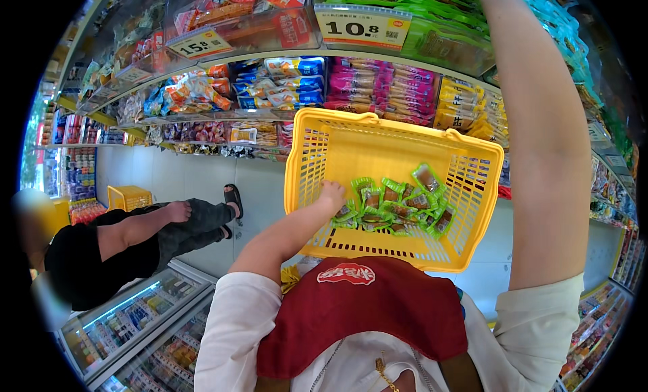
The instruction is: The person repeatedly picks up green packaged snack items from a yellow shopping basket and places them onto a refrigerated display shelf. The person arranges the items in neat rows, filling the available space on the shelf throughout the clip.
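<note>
My left hand (333, 195) is inside a yellow plastic shopping basket (374, 149), beside a heap of small green-edged snack packets (400, 207). Its fingers are partly hidden, so whether they grip a packet is unclear. The packets have clear windows showing brown food and lie mostly towards the basket's near side and right. My right arm stretches up past the top edge of the picture, and its hand is out of view. Near that arm, a clear bin at the top holds stacked green packets (430, 22), with a price card (363, 27) on its front.
Lower shelves hold blue-and-white packets (293, 83), pink packets (382, 85) and yellow packets (458, 106). At left stands a person in a black shirt (86, 265). Another yellow basket (129, 197) is beyond that person. Glass-topped display cases (142, 311) line the lower left.
</note>
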Demonstrator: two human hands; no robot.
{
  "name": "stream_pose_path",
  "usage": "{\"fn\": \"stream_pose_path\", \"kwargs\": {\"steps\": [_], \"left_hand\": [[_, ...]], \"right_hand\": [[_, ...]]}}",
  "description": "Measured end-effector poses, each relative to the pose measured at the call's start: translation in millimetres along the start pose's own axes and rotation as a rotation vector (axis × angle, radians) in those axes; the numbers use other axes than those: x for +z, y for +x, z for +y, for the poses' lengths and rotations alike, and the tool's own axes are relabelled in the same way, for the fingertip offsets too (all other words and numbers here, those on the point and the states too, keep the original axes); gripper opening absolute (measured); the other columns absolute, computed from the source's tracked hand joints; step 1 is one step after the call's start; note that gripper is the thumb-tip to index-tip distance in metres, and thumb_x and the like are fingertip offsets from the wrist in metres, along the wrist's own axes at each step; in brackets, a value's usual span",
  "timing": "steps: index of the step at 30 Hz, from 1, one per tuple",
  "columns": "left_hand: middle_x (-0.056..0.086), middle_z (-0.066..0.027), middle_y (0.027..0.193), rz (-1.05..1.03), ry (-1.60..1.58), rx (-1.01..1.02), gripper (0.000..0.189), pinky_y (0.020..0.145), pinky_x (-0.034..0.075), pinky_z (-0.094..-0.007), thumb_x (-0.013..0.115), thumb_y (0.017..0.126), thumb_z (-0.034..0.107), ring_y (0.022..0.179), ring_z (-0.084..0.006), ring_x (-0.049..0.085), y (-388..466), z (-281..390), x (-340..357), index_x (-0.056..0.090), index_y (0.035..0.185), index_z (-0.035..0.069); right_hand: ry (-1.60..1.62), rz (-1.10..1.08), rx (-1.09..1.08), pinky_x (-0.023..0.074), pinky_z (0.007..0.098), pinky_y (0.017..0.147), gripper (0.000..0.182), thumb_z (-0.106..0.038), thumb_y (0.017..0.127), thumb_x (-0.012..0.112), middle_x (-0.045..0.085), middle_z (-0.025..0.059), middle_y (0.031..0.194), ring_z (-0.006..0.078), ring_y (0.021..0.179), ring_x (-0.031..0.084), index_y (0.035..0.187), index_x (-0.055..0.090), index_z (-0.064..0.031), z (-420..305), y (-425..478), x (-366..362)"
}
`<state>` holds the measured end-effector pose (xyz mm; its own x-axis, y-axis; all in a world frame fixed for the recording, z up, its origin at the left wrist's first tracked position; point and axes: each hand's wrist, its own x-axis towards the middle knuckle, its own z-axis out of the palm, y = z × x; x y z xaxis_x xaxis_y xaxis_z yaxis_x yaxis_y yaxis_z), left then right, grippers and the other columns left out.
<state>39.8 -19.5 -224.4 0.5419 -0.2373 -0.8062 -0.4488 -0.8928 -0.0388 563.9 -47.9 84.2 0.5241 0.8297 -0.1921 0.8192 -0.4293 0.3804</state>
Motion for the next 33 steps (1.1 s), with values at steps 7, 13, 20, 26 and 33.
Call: {"fn": "stream_pose_path", "kwargs": {"steps": [7, 13, 20, 26, 33], "left_hand": [[0.066, -0.0070, 0.103, -0.036, -0.244, 0.031, 0.024, 0.086, 0.045, -0.0450, 0.059, 0.082, 0.020, 0.102, -0.0253, 0.061, 2.1, -6.5, -9.7, 0.069, 0.104, 0.018], [0.068, -0.0103, 0.096, 0.087, -0.478, 0.179, 0.022, 0.075, 0.050, -0.0393, 0.061, 0.080, 0.015, 0.092, -0.0278, 0.064, -70.1, -40.4, -113.3, 0.065, 0.101, 0.008], [0.067, -0.0074, 0.100, 0.867, -1.144, 0.810, 0.029, 0.081, 0.052, -0.0312, 0.061, 0.089, 0.010, 0.090, -0.0158, 0.065, -223.0, -123.0, -315.7, 0.056, 0.116, 0.001], [0.064, -0.0168, 0.096, 1.765, -0.240, -0.037, 0.026, 0.074, 0.049, -0.0374, 0.059, 0.084, 0.008, 0.088, -0.0336, 0.062, -192.6, -192.6, -405.5, 0.059, 0.110, 0.005], [0.063, -0.0142, 0.110, 0.923, -0.204, -0.403, 0.036, 0.085, 0.048, -0.0421, 0.054, 0.077, 0.004, 0.099, -0.0340, 0.060, -133.9, -258.8, -453.9, 0.063, 0.112, 0.011]], "right_hand": [[-0.080, -0.036, -0.015, 0.0510, 0.0419, 0.078, 0.028, -0.015, 0.072, 0.051, 0.068, 0.0168, 0.097, 0.0336, 0.090, 0.065, 0.088, 0.071, -0.0037, -7.1, -13.7, -5.2], [0.225, 0.164, 0.126, 0.0505, 0.0426, 0.079, 0.032, -0.016, 0.083, 0.040, 0.066, 0.0195, 0.099, 0.0360, 0.090, 0.063, 0.089, 0.069, -0.0028, -36.2, -57.4, -51.8], [0.281, -0.099, 0.248, 0.0420, 0.0395, 0.100, 0.042, -0.017, 0.088, 0.039, 0.052, 0.0130, 0.132, 0.0301, 0.119, 0.052, 0.124, 0.057, -0.0052, -59.5, -79.1, -86.8], [0.640, 0.201, 0.259, 0.0451, 0.0342, 0.095, 0.039, -0.022, 0.083, 0.051, 0.060, 0.0117, 0.123, 0.0251, 0.114, 0.057, 0.119, 0.061, -0.0095, -40.1, -38.8, -35.4], [0.525, -0.022, 0.356, 0.0429, 0.0388, 0.098, 0.042, -0.020, 0.081, 0.047, 0.056, 0.0174, 0.126, 0.0317, 0.115, 0.055, 0.117, 0.062, -0.0043, -51.2, -82.1, -79.6]]}}
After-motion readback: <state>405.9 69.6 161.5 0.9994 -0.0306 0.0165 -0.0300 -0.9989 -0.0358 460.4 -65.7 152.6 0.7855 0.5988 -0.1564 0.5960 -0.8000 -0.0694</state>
